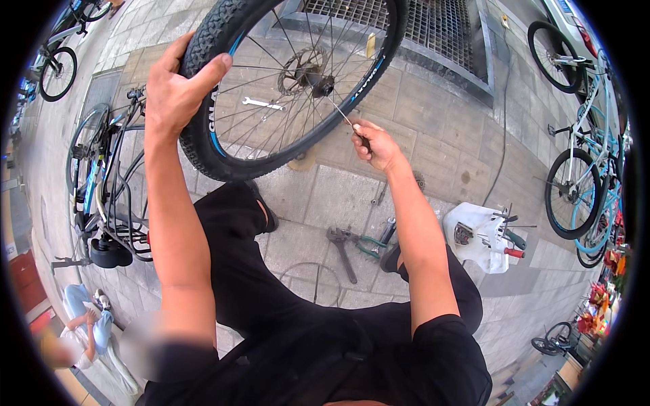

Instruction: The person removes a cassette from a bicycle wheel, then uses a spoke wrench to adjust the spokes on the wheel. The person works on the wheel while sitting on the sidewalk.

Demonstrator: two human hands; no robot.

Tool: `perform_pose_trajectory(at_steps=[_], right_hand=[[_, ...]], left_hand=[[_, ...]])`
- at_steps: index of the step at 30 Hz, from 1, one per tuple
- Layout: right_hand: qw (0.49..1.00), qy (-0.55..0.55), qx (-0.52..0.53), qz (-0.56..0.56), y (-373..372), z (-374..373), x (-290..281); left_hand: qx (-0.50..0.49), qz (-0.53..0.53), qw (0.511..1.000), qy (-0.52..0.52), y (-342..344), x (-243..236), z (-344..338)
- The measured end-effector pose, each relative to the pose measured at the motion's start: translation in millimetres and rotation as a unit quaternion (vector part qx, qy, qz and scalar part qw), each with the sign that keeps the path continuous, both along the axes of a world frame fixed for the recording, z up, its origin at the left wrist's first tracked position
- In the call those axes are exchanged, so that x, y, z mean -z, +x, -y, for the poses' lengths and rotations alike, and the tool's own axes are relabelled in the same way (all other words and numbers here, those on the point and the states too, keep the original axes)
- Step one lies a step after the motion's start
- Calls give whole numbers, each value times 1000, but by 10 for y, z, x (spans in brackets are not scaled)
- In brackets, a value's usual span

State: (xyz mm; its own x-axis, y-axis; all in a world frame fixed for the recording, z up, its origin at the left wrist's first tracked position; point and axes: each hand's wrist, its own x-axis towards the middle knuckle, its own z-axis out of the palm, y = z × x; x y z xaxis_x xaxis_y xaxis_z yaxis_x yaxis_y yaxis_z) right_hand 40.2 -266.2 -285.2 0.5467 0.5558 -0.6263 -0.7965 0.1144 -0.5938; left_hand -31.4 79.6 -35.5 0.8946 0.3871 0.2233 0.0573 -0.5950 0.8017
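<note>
A bicycle wheel (pixel 271 166) with a knobby black tyre, black spokes and a brake disc (pixel 298 71) is held up before me, tilted. My left hand (pixel 177 88) is closed around the tyre at its left side, thumb over the rim. In the fist of my right hand (pixel 376 145) is a screwdriver (pixel 344 115) with a thin metal shaft. Its tip points up and left to the hub (pixel 321 86), appearing to touch the hub's end. Through the spokes a combination spanner (pixel 264 104) shows on the paving.
Between my feet lie an adjustable wrench (pixel 345 257) and green-handled pliers (pixel 369 247). A cut white plastic container (pixel 477 237) with tools stands right. A bicycle (pixel 101 183) lies left; others (pixel 575 155) stand right. A metal grate (pixel 433 34) is ahead. Someone sits (pixel 88 318) at lower left.
</note>
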Motion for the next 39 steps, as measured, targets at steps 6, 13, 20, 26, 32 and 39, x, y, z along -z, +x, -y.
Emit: perform_pose_trajectory(at_steps=[6,13,20,26,32,39], right_hand=[[998,38,56,6,-179,-151,-23],[973,179,110,-92,-391,-358,17],[932,256,195,-168,-547,-596,-104],[893,311,253,-202,-596,-769,-139],[897,277,284,-195,-657,-747,-175],[928,166,292,-163,-545,-290,-166]], left_hand=[[5,-6,1000,-3,9,-21,-9],[-8,-7,1000,-6,-9,-11,-23],[-14,-5,1000,10,-19,-5,-29],[6,-6,1000,4,-17,-24,-15],[-1,-22,1000,-4,-43,-81,21],[-9,-21,1000,10,-27,-76,36]])
